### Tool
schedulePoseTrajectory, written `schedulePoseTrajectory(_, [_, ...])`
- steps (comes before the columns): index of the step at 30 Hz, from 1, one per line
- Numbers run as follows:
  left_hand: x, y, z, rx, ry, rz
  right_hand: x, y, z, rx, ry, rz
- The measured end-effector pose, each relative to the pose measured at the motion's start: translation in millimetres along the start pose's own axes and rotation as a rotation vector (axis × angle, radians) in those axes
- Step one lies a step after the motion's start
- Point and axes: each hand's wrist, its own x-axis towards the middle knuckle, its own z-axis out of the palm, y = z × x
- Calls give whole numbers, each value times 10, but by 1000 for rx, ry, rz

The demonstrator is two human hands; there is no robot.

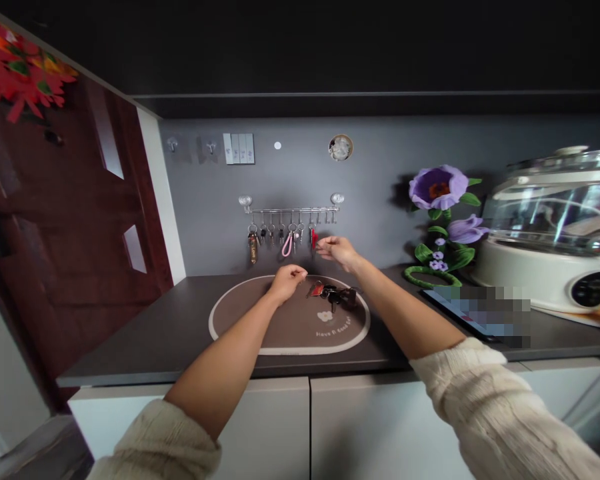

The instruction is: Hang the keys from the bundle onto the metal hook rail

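A metal hook rail (291, 211) on the grey wall carries several key sets, one with a pink loop (287, 245) and one with a red tag (314, 238). My right hand (338, 252) is raised to the rail, its fingers pinched at the red-tagged key. My left hand (287, 281) hovers curled over the brown oval mat (290, 330), fingers closed; what it holds, if anything, I cannot make out. A small pile of keys (333, 295) lies on the mat just right of my left hand.
A purple fabric flower (439, 220) stands at the right on the dark counter (160, 340). Beyond it sits a white cooker with a glass lid (555, 233). A dark red door (65, 233) is at the left. White cabinet fronts (360, 420) run below.
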Motion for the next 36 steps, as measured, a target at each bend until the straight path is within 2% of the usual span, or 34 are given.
schedulePoseTrajectory(9, [-76, 29, -43, 80, -39, 19, -443, 188, -99, -446, -134, -98])
schedulePoseTrajectory(14, [-100, 42, -70, 56, -27, -7, -581, 229, -128, -720, -187, -70])
schedulePoseTrajectory(18, [-110, 59, -76, 46, -26, -27, -614, 225, -128, -825, -212, -16])
schedulePoseTrajectory(27, [-117, 83, -77, 69, -36, -38, -630, 224, -90, -809, -210, -19])
schedulePoseTrajectory(36, [-137, 115, -65, 35, -47, -56, -643, 221, -163, -460, -277, 95])
